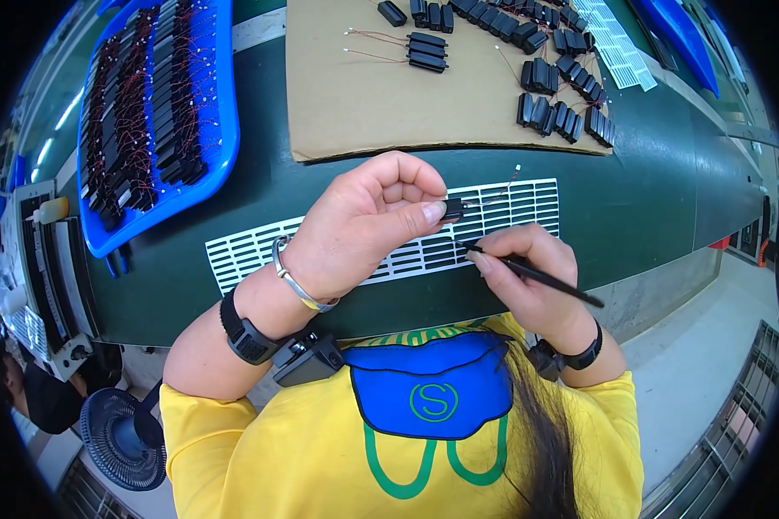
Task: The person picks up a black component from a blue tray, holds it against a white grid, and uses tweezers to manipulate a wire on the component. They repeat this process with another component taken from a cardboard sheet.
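Observation:
My left hand (355, 221) is closed, its thumb and fingers pinching a small black block (453, 208). Thin wires run from the block to a small white connector (517, 169) at the upper right. A slim black pointed tool (541, 276), shaped like tweezers, is gripped in my right hand (532, 268). Its tip is just below the block, and I cannot tell whether they touch. Both hands are over a white slotted strip (260, 251) lying on the green table.
A brown cardboard sheet (389, 112) beyond my hands bears many black wired blocks (541, 76). On the left is a blue tray (227, 130) filled with rows of similar blocks. Another white slotted strip (614, 43) lies at the far right of the green table (657, 173).

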Demonstrator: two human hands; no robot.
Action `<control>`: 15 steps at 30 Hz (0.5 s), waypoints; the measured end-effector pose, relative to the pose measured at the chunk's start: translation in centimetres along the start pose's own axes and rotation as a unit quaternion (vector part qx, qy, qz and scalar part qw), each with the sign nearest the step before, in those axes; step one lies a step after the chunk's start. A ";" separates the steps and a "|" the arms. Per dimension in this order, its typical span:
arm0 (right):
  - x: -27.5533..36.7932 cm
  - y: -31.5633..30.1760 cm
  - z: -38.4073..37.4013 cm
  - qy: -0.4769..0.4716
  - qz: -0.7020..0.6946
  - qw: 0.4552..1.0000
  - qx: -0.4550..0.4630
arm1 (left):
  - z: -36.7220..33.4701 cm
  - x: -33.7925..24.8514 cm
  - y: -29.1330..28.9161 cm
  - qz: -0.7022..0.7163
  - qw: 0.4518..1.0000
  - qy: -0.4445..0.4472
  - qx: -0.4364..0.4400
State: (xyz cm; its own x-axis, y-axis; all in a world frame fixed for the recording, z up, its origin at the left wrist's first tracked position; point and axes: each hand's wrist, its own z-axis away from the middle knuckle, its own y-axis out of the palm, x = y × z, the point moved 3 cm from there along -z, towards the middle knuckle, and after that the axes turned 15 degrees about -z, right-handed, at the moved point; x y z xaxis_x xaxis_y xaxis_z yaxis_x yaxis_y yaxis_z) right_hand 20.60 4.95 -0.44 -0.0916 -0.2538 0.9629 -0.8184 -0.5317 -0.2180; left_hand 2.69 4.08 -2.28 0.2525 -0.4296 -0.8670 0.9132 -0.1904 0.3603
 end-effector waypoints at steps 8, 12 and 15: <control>1.6 -0.1 1.0 -0.217 -0.019 0.967 0.132 | 0.1 -0.2 0.0 -0.005 1.000 0.001 -0.013; 0.0 -1.1 0.9 -0.017 -0.325 0.945 -0.012 | 0.5 -0.6 0.2 0.006 1.000 -0.011 -0.021; -0.8 -1.4 0.8 0.078 -0.478 0.868 -0.110 | 0.8 -0.9 0.4 -0.015 0.999 -0.044 -0.023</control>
State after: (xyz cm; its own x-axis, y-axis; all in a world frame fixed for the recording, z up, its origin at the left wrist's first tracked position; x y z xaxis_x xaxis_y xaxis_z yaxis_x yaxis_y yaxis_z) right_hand 22.26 5.22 -1.08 0.6277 0.3406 0.7000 -0.6496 -0.2662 0.7121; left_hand 2.56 3.72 -1.12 0.1980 -0.5009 -0.8425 0.9342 -0.1639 0.3170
